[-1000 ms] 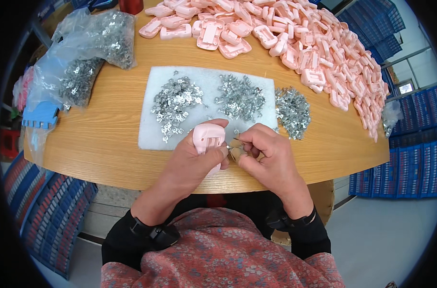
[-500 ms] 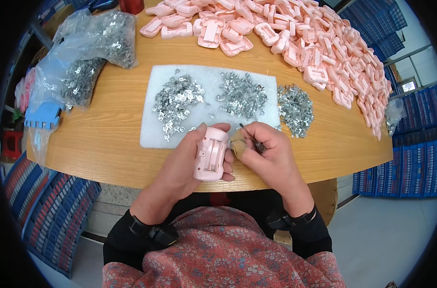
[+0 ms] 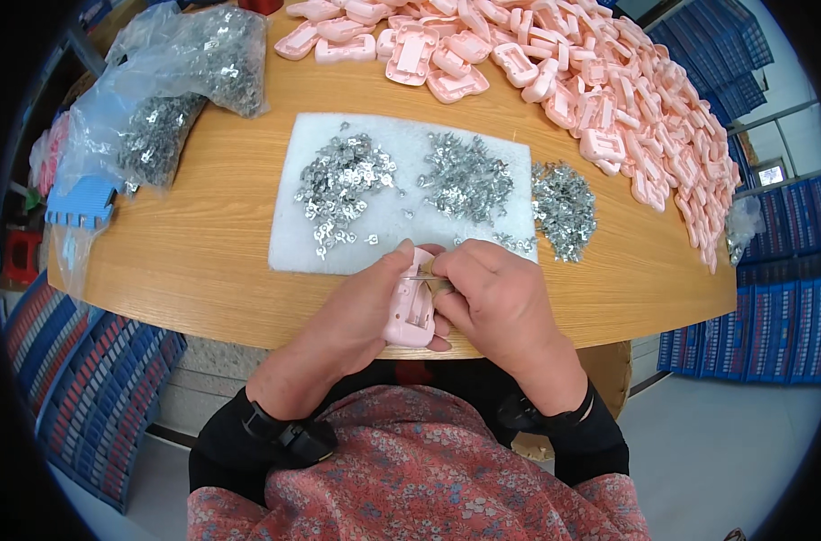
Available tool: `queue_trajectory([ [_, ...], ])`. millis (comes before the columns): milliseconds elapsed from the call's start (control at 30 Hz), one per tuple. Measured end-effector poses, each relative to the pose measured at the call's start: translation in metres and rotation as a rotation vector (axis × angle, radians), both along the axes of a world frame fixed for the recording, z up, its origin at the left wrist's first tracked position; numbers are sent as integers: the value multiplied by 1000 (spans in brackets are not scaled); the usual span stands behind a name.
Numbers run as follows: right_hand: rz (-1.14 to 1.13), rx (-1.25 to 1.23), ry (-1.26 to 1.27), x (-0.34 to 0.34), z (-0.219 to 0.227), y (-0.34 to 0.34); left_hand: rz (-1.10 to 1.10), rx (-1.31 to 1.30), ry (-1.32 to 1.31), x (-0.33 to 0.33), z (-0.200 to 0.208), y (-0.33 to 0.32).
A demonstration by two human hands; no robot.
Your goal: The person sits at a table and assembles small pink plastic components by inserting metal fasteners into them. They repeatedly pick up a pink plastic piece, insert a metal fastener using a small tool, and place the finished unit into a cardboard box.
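Pink plastic shell (image 3: 409, 330) sat in left hand (image 3: 361, 296), gripped by its sides, recess showing. Right hand (image 3: 502, 287) pinched thin metal rod (image 3: 419, 278) across shell's far end. Judged best: firm left grip, light rod pressure. Beyond hands: 2 metal heaps (image 3: 469, 180) on white pad (image 3: 289, 248).

the left hand (image 3: 361, 302) curls in a grip beside the pinching right hand (image 3: 502, 293).

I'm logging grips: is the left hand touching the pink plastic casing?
Touching: the head view shows the left hand cradling the pink plastic casing, thumb against its upper left edge and fingertips showing beyond its right edge.
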State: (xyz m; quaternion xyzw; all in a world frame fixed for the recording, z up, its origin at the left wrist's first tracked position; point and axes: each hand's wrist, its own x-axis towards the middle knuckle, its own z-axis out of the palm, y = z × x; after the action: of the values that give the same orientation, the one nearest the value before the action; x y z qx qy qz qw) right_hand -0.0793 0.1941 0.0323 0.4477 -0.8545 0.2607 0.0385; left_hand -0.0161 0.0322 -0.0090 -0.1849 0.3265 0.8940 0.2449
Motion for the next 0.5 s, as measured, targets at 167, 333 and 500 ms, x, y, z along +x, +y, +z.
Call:
queue_trajectory([
  [167,-62,-51,-120,1,-2,7,-20,16,50,2,-3,-2],
  [333,-276,-263,-527,1,-6,18,-52,7,114,3,5,-3],
  [500,-168,-493,-1307,1,-1,17,-102,-58,243,4,5,0],
])
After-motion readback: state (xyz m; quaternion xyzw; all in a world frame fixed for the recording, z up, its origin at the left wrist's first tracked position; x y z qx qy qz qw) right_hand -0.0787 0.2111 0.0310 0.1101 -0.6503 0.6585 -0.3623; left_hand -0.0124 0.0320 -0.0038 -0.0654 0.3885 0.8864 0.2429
